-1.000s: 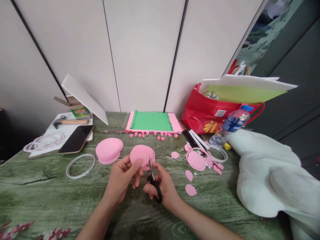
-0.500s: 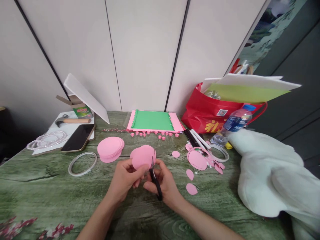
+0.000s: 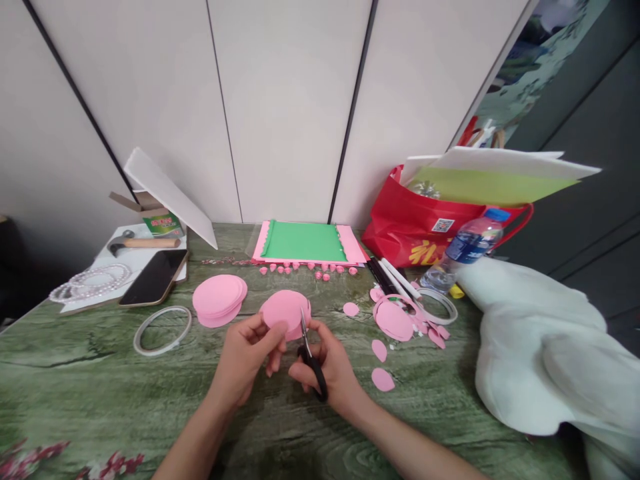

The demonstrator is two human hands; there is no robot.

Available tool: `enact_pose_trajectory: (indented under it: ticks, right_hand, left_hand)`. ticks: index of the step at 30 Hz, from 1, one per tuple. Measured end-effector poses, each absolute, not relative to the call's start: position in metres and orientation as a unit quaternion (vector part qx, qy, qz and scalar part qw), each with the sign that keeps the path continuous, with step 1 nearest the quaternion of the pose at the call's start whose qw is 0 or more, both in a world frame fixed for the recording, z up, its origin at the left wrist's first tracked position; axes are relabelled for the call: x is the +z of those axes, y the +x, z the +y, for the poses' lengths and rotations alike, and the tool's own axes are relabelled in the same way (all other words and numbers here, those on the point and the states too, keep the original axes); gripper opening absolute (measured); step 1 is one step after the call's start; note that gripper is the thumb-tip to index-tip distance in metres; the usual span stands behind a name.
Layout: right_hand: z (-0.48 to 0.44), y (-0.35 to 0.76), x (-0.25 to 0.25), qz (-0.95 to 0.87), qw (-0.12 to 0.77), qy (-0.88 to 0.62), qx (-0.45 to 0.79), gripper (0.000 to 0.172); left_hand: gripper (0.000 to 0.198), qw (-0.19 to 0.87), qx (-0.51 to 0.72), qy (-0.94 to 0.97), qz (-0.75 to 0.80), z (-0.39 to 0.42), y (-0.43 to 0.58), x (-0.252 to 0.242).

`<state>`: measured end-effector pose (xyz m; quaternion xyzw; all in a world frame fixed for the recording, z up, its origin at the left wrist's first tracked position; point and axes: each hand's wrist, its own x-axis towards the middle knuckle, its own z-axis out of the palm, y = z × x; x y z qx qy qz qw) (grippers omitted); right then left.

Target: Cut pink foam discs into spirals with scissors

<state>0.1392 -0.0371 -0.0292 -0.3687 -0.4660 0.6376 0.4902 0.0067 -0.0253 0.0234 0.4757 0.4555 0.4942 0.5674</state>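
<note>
Pinched in my left hand is a pink paper circle, held above the table; it looks like more than one layer. My right hand grips black-handled scissors, whose blades lie at the right side of the circle. Left of my hands rests a stack of pink paper circles. To the right lie pink petal-shaped pieces and several pink offcuts with a pink circle.
Green and pink sheets lie at the back, with small pink curls before them. At right stand a red bag, a water bottle and a white plush. Leftward are a tape roll, phone and hammer.
The pink circle has turned slightly in my left hand, its outline now rounder. The scissor blades sit a little further left over it. The view has shifted very slightly.
</note>
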Motion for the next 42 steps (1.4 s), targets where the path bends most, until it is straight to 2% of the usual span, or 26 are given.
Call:
enact_pose_trajectory:
  ticks: [4,19,42]
  right_hand:
    - [-0.04,0.137,-0.03,-0.466,0.492,-0.365,0.638,0.061]
    - [-0.039,0.14,-0.032,-0.493,0.522,-0.324,0.616,0.057]
    - [-0.04,0.141,-0.032,-0.451,0.505,-0.324,0.661,0.051]
  left_hand:
    - [0.022,0.588,0.496,0.471,0.432,-0.025,0.009,0.022]
    - [0.022,0.525,0.465,0.526,0.48,-0.023,0.006,0.012]
    - [0.021,0.528,0.49,0.511,0.468,-0.024,0.007,0.017]
